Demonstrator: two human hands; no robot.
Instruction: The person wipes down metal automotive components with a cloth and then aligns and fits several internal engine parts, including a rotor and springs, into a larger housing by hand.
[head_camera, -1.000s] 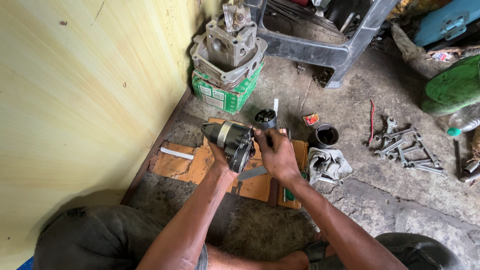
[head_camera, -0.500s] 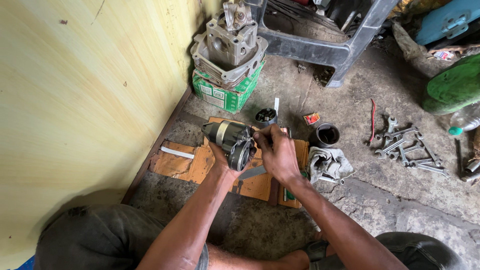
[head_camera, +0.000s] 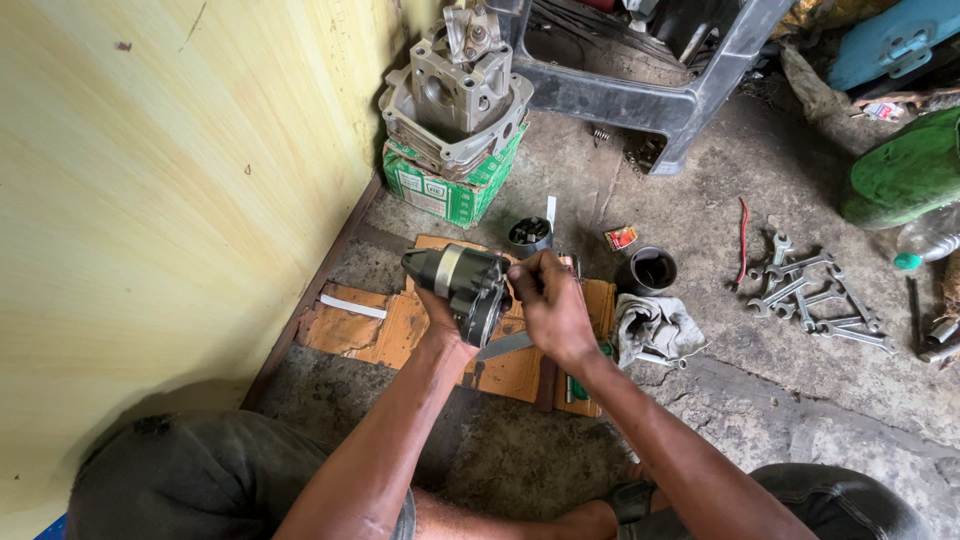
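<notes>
Over the flat cardboard (head_camera: 400, 325) on the floor, we hold a small grey motor (head_camera: 462, 285) up in the air. Our left hand (head_camera: 440, 315) is wrapped tight around it from below. Our right hand (head_camera: 550, 305) touches its round end, fingers pinched together there. Close on the left is a yellow wall (head_camera: 150, 180). On the right we have more room, with a rag (head_camera: 655, 325), a dark cup (head_camera: 652, 270) and some wrenches (head_camera: 810, 295) on the dirty concrete floor (head_camera: 740, 400).
</notes>
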